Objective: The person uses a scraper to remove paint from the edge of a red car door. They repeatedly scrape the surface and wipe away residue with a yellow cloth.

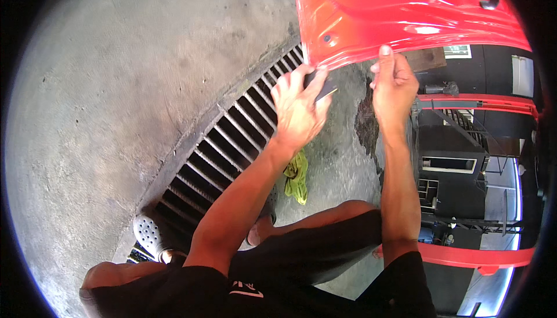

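A glossy red car body panel point(371, 16) reaches in from the top right, its lower edge facing me. My left hand point(299, 109) is closed on a thin dark sheet point(326, 88) that looks like sandpaper, with its fingertips against the panel's lower left corner. Part of the sheet sticks out past the thumb; the rest is hidden by the fingers. Farther right, my right hand point(395, 83) pinches the panel's lower edge, thumb up on the red face and the other fingers curled.
A metal floor grate point(232, 138) runs diagonally across the concrete floor point(127, 68). Below my left hand lies a yellow-green cloth point(297, 177). My grey clog point(152, 237) rests by the grate. Red beams point(464, 254) and dark walls stand at right.
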Demonstrator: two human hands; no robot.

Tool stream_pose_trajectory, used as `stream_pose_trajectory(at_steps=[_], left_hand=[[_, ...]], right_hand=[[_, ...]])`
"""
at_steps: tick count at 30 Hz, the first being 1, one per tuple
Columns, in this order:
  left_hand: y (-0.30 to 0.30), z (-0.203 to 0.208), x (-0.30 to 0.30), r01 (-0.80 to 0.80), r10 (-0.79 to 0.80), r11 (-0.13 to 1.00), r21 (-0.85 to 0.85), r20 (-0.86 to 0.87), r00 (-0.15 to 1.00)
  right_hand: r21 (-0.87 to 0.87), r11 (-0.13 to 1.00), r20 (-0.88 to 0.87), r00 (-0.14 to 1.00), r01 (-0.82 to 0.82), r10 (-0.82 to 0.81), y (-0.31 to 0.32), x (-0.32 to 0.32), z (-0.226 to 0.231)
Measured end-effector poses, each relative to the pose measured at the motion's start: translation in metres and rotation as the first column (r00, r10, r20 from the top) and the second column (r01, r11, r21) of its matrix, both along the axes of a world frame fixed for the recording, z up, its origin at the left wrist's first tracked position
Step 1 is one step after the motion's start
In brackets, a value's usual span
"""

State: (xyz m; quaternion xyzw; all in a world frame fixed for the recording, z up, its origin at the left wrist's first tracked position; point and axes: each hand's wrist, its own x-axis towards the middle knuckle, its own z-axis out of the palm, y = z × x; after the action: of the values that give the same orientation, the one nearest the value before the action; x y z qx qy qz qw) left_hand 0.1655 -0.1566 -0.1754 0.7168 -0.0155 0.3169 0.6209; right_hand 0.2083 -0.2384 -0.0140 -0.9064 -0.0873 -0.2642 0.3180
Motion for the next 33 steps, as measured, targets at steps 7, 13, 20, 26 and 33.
stream_pose_trajectory(at_steps=[7, 13, 20, 26, 33], left_hand=[[0.004, -0.008, -0.004, -0.006, 0.006, 0.999, 0.039, 0.007, 1.000], [-0.003, -0.006, -0.001, -0.021, 0.019, 0.999, 0.028, 0.056, 0.998], [0.007, -0.001, 0.001, -0.005, 0.003, 0.999, 0.046, 0.050, 0.999], [0.028, -0.088, -0.008, 0.077, -0.177, 0.914, -0.397, -0.221, 0.959], [0.065, -0.029, 0.025, 0.438, -0.525, 0.733, -0.520, -0.024, 0.850]], right_hand=[[0.021, 0.999, -0.026, 0.999, 0.025, -0.024, 0.007, -0.007, -0.002], [-0.005, 1.000, -0.016, 1.000, 0.022, -0.022, 0.003, -0.005, 0.005], [-0.005, 1.000, -0.051, 0.999, 0.006, -0.006, 0.005, -0.006, -0.005], [0.037, 0.999, -0.039, 0.999, -0.014, 0.015, 0.009, 0.004, -0.005], [-0.033, 0.999, -0.031, 1.000, 0.004, -0.005, 0.005, -0.008, 0.004]])
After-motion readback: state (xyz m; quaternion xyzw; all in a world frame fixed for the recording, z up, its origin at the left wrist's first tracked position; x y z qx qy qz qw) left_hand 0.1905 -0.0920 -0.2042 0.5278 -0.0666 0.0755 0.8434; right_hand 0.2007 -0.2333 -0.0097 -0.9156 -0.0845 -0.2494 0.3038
